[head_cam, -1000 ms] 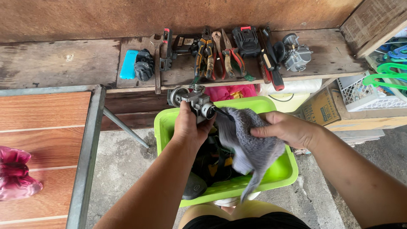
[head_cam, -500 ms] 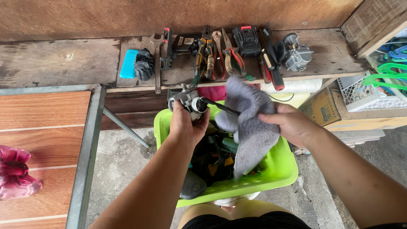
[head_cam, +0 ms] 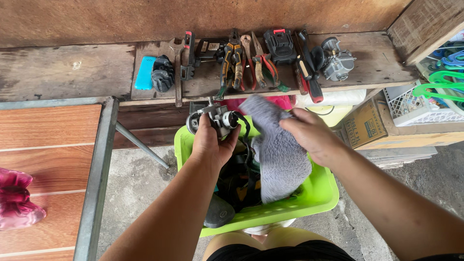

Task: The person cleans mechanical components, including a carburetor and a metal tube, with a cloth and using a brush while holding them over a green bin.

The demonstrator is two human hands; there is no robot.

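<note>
My left hand [head_cam: 211,143] grips a small grey metal engine part [head_cam: 215,118], a carburettor by its look, with a black hose hanging from it. My right hand [head_cam: 309,134] holds a grey fluffy cloth [head_cam: 279,153] just to the right of the part; the cloth hangs down over the bin. Both hands are above a lime green plastic bin [head_cam: 316,192] filled with dark tools and parts.
A wooden shelf [head_cam: 72,72] behind holds a blue object [head_cam: 143,73], a wrench, pliers [head_cam: 232,59], a black battery pack [head_cam: 280,44], screwdrivers and another metal carburettor [head_cam: 337,62]. A wood-top table [head_cam: 48,159] with a pink bag [head_cam: 17,198] stands left. Boxes and a white basket [head_cam: 415,110] sit right.
My right hand lifted the grey cloth up from the bin, then brought it closer to the metal part. My left hand raised the part slightly.
</note>
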